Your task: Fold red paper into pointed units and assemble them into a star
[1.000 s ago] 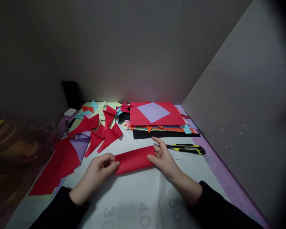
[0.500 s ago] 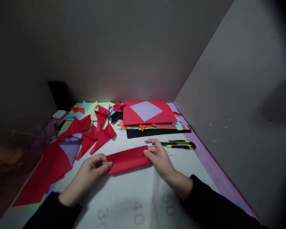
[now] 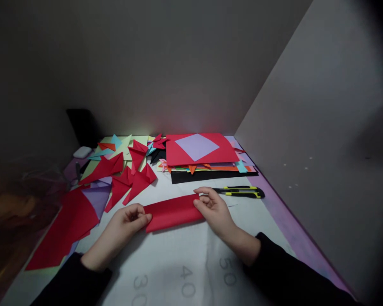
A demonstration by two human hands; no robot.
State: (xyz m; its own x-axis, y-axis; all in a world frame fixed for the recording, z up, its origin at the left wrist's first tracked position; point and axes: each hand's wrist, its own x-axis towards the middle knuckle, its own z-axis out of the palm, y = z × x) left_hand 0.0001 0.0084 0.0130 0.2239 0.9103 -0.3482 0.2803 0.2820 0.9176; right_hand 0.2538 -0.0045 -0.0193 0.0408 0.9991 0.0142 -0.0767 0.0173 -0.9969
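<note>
- While our left hand (image 3: 127,224) pinches one end of a long, narrow piece of plain red paper (image 3: 172,213), our right hand (image 3: 216,212) pinches the other, its index finger reaching past the far corner; both are drawn narrow, with paper between thumb and fingers.
- We seem to hold it by its ends so that the span is evenly supported and its middle left uncovered.
- It sits directly between our hands, over a white-covered desk (image 3: 169,250) printed with grey numbers (image 3: 188,280); whether its lower edge touches down, we cannot tell.
- It looks smooth, its near edge softly rounded like a fold, its far edge straight.
- Just beyond our right hand lies a black-and-yellow utility knife (image 3: 242,193), and beyond our left hand several folded red paper pieces (image 3: 141,185), perhaps set there to leave us room.
</note>
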